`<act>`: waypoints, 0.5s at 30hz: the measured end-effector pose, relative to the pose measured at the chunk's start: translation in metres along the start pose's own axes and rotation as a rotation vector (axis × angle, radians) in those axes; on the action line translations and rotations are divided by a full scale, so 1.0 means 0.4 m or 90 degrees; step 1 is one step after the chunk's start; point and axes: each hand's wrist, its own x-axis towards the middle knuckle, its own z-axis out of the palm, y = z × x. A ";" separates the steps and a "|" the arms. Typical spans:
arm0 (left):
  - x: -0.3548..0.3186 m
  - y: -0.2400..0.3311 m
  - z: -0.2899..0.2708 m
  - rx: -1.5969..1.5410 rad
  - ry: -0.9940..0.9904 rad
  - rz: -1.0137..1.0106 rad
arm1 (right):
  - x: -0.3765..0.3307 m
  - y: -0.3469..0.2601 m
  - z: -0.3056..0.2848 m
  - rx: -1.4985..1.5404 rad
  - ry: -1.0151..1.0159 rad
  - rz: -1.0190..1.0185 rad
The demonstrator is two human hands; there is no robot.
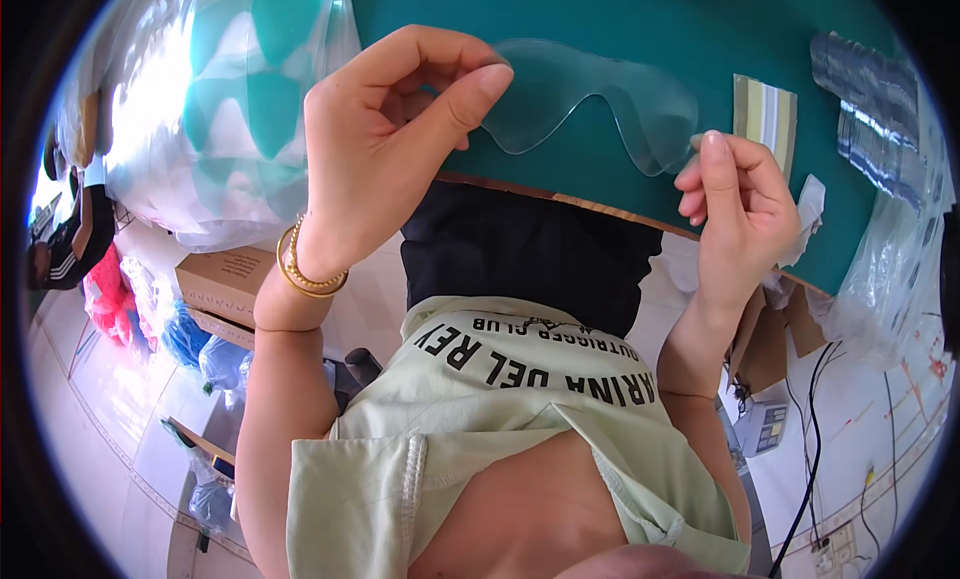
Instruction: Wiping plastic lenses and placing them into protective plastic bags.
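Observation:
A clear, curved plastic goggle lens (548,84) with a nose notch along its lower edge is held up between my two hands, over the front part of the green table (620,9). My left hand (385,129) pinches its left end between thumb and fingers. At the other end, my right hand (738,204) has thumb and fingertips closed on the lens's right tip. The lens is see-through, with the green tabletop showing behind it.
A big clear plastic bag (150,169) with teal shapes showing bulges at the left. On the table's right lie a striped card (765,119), crumpled white paper (808,214) and a stack in plastic wrap (865,129). Cardboard boxes (225,284) and black cables (815,429) are below.

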 end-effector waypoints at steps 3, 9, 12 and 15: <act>0.007 0.009 0.025 0.008 0.062 -0.018 | 0.003 -0.010 -0.005 -0.052 -0.003 0.035; 0.014 0.000 0.047 0.072 0.085 0.014 | 0.006 -0.007 -0.010 -0.070 -0.012 0.067; 0.014 -0.006 0.047 0.079 0.093 0.017 | 0.008 -0.006 -0.005 -0.076 -0.013 0.063; 0.015 -0.006 0.052 0.096 0.099 0.009 | 0.009 0.000 -0.003 -0.083 -0.011 0.057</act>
